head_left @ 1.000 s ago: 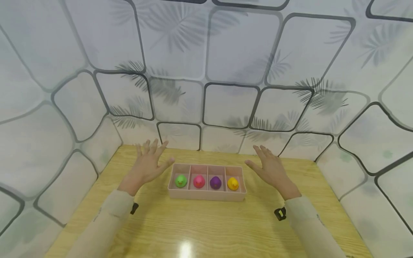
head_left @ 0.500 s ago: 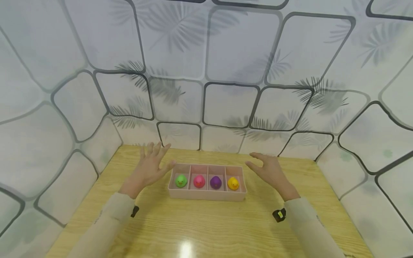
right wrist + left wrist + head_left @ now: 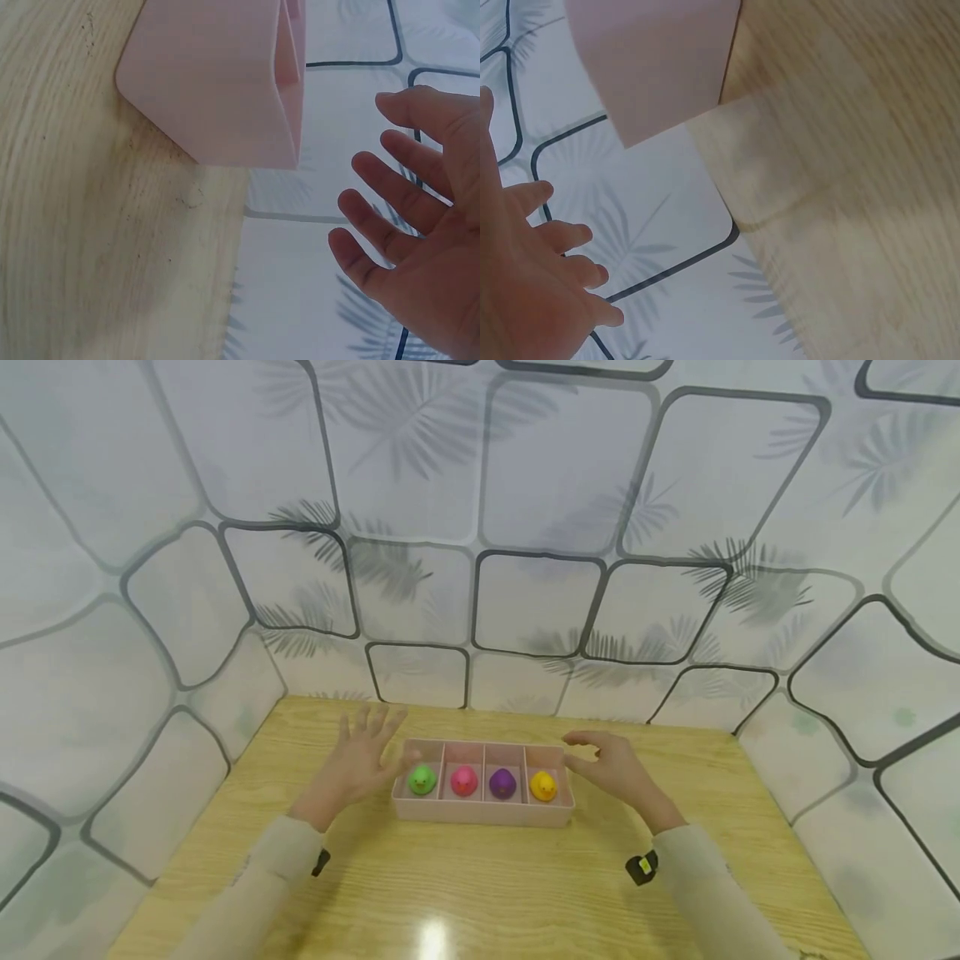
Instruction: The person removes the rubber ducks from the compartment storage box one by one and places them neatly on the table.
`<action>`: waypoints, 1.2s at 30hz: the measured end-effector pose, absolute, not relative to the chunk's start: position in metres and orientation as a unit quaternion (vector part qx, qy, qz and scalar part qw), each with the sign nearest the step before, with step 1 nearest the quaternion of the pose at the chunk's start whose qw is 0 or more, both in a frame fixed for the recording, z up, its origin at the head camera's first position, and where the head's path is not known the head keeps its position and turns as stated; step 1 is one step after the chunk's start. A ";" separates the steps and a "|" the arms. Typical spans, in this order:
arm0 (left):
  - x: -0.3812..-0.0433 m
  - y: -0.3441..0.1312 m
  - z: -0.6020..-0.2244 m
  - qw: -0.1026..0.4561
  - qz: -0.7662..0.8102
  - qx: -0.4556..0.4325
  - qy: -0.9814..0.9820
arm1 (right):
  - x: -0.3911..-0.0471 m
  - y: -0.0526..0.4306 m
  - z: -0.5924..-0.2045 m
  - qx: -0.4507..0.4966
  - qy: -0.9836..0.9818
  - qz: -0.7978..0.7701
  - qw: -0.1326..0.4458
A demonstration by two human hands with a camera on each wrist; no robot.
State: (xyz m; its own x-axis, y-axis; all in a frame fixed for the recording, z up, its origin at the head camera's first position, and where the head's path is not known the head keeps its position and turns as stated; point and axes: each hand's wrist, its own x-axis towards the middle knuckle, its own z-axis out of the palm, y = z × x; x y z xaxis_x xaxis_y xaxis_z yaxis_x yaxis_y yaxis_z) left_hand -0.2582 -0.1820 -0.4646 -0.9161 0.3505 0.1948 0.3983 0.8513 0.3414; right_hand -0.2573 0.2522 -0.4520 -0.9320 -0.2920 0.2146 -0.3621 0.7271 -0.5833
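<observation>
A pale pink box (image 3: 483, 812) with a row of compartments sits on the wooden table in the head view. Inside it, from left to right, are a green toy duck (image 3: 422, 780), a pink one (image 3: 464, 781), a purple one (image 3: 502, 784) and a yellow one (image 3: 543, 787). My left hand (image 3: 358, 768) hovers by the box's left end with its fingers spread, the thumb overlapping the corner. At the right end is my right hand (image 3: 617, 770), fingers slightly bent. Both wrist views show the fingers apart from the box wall (image 3: 210, 82).
The wooden table (image 3: 480, 893) extends in front of the box and to both sides. Behind and beside it rise pale walls (image 3: 420, 593) with dark line frames and leaf prints. A small black device (image 3: 642, 867) hangs at the right wrist.
Both hands have come inward and lower, nearer to the ends of the box. The right hand's fingers have bent from straighter ones. The box and the ducks have stayed in place.
</observation>
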 end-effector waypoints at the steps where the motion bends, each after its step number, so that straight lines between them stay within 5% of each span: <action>1: -0.258 -0.181 -0.466 0.061 -0.188 -0.196 -0.961 | -0.257 0.252 -0.454 0.178 -0.927 0.325 0.052; 27: -0.253 -0.165 -0.498 0.034 -0.171 -0.203 -0.964 | -0.258 0.232 -0.489 0.233 -0.918 0.320 -0.009; 36: -0.255 -0.164 -0.504 0.025 -0.175 -0.199 -0.964 | -0.263 0.227 -0.496 0.285 -0.923 0.258 0.025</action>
State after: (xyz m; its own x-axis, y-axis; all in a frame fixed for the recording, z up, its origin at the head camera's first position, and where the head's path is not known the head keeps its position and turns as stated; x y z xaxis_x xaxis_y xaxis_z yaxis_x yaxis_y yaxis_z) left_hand -0.2546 -0.1643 -0.5045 -0.9192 0.3755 0.1185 0.3932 0.8591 0.3277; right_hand -0.2630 0.2272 -0.4956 -0.8365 -0.5124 0.1941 -0.5387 0.7044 -0.4622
